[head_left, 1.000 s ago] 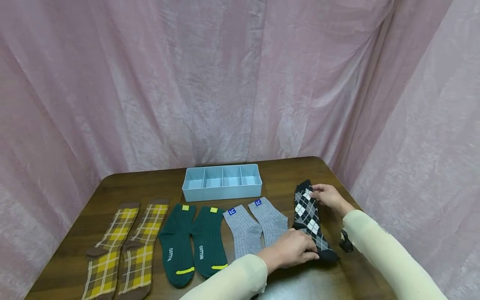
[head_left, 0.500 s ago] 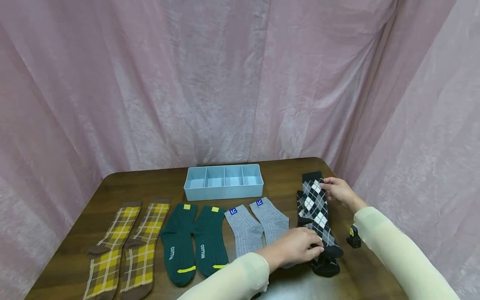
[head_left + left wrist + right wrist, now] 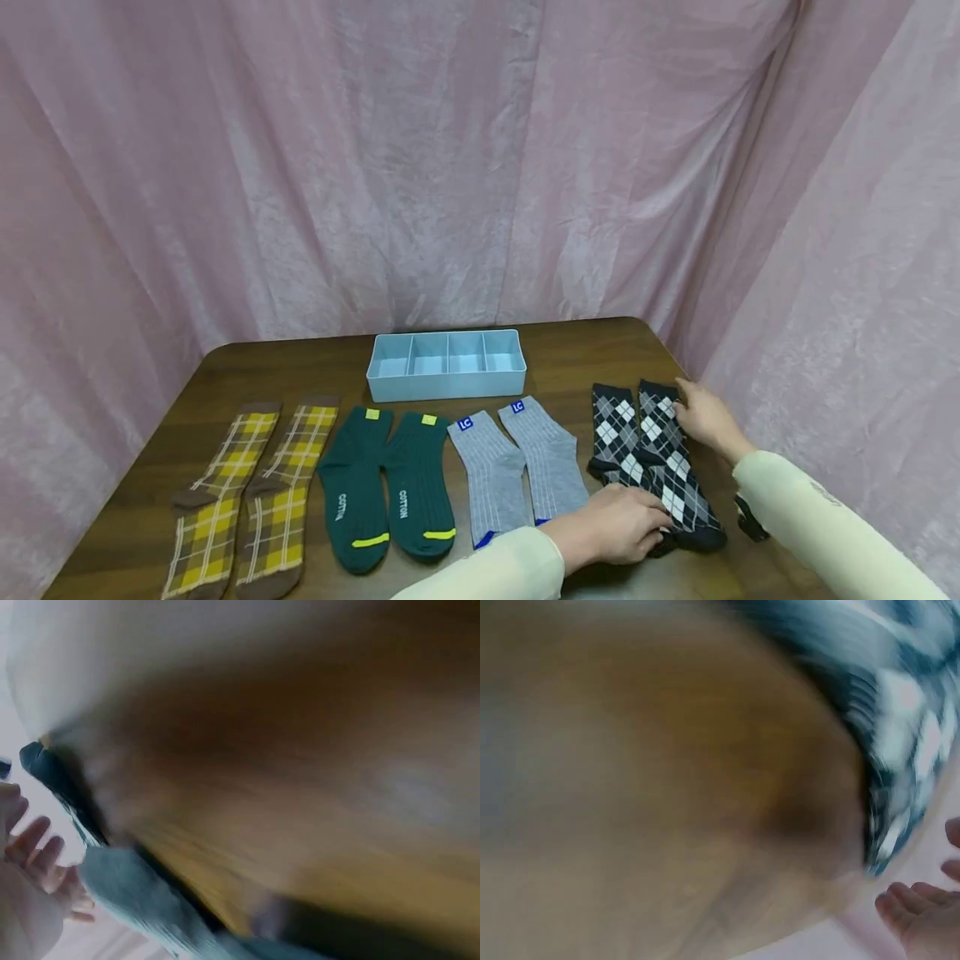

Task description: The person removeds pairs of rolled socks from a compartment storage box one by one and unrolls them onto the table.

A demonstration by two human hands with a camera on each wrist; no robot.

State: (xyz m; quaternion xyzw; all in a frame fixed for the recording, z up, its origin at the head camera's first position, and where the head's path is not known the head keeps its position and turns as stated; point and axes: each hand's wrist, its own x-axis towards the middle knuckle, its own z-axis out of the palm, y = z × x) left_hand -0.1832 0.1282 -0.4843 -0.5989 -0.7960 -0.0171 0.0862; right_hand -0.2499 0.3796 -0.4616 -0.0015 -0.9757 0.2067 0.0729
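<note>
Two black-and-grey argyle socks lie side by side at the right of the table in the head view: the left argyle sock [image 3: 617, 427] and the right argyle sock [image 3: 671, 475]. My right hand [image 3: 708, 419] is beside the cuff of the right one, fingers extended at its edge. Across the foot ends reaches my left hand [image 3: 622, 527], its fingertips over the lower part of the socks and hiding some of it. Loosely spread fingers of the left hand [image 3: 41, 859] show in the left wrist view. In the right wrist view the argyle fabric [image 3: 904, 727] is blurred.
Left of the argyle pair lie grey socks [image 3: 498, 467], green socks [image 3: 360, 492] and yellow plaid socks [image 3: 217, 517]. Behind them stands a light blue four-compartment box [image 3: 447, 385]. Pink curtains [image 3: 465, 167] hang around the wooden table [image 3: 300, 358].
The upper argyle sock, lying over the other, has been moved right and towards me, so both now lie side by side. Both hands moved right; the right hand has let go of the cuff.
</note>
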